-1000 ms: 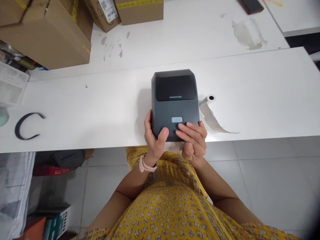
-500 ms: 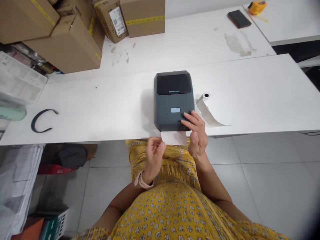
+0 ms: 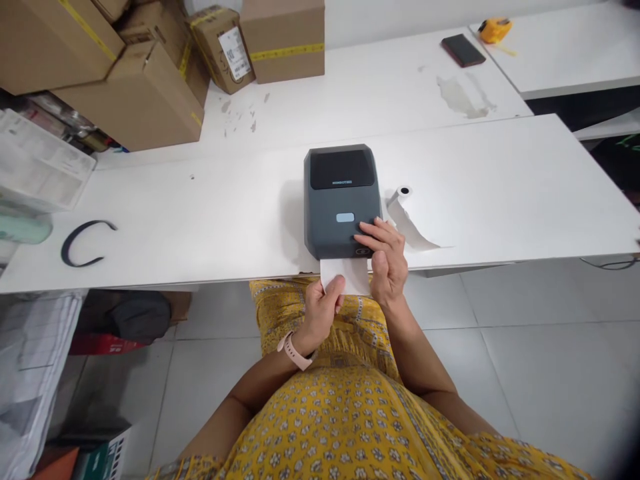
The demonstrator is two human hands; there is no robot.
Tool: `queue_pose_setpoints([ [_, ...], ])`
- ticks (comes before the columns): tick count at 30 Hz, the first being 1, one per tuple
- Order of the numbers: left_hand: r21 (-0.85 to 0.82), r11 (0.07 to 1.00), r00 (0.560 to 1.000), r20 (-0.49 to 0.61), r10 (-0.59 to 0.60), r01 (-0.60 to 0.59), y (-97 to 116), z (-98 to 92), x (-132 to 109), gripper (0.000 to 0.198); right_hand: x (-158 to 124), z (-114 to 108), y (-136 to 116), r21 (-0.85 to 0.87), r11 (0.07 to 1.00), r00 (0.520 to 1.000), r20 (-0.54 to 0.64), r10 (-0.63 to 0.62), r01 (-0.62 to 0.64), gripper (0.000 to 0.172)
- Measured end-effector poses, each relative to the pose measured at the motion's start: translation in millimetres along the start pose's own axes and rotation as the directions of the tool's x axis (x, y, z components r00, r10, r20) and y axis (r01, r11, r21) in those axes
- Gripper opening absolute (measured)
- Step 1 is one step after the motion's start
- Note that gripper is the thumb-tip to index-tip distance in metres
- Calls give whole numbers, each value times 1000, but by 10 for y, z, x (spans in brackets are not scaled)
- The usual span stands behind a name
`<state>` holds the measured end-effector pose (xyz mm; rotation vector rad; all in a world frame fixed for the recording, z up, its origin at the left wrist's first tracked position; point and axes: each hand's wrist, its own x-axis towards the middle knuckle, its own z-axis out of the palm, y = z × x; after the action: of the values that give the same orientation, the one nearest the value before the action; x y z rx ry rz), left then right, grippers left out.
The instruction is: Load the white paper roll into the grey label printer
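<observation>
A dark grey label printer (image 3: pixel 330 235) sits at the front edge of the white table, with a white label strip (image 3: pixel 351 268) sticking out of its front slot over the edge. My left hand (image 3: pixel 323 308) pinches the strip's lower left part, thumb on top and fingers beneath. On the printer's front right corner lie the stretched fingers of my right hand (image 3: pixel 387 257), its thumb near the strip's right side. Just right of the printer, a small white paper roll (image 3: pixel 404 192) with a loose curling tail rests on the table.
Cardboard boxes (image 3: pixel 145 100) are stacked at the back left. A black headband (image 3: pixel 75 243) lies on the left of the white table (image 3: pixel 225 220). At the back right are a dark phone (image 3: pixel 463 51) and a yellow tape measure (image 3: pixel 495 31).
My left hand has moved right and up and taken hold of the label strip, which now reaches slightly lower. The right hand stays on the printer's corner. The view has shifted slightly.
</observation>
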<state>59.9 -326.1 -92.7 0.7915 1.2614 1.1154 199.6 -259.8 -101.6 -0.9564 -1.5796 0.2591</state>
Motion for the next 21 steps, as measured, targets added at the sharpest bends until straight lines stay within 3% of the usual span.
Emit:
queue_pose_setpoints([
  [8, -1, 1000, 999, 31, -25, 25, -23, -22, -9, 57, 29, -13, -37, 14, 999, 999, -20, 40, -39, 41],
  [11, -20, 992, 988, -101, 119, -122, 7, -84, 26, 45, 68, 24, 2, 59, 992, 989, -90, 118, -113, 38],
  [13, 37, 949, 909, -277, 312, -314, 64, -132, 129, 35, 77, 78, 100, 110, 973, 966, -141, 216, -202, 34],
  [15, 144, 884, 807, -364, 465, -445, 142, -161, 292, 39, 50, 138, 247, 190, 935, 936, -131, 326, -299, 53],
  [16, 181, 865, 792, -348, 502, -469, 180, -164, 385, 49, 22, 162, 326, 241, 904, 919, -88, 383, -353, 65],
  [18, 191, 869, 835, -245, 492, -456, 235, -147, 560, 68, -51, 184, 463, 327, 820, 874, 42, 484, -470, 78],
  [21, 130, 907, 904, -105, 414, -400, 248, -103, 732, 81, -136, 156, 540, 371, 726, 812, 183, 555, -579, 81],
])
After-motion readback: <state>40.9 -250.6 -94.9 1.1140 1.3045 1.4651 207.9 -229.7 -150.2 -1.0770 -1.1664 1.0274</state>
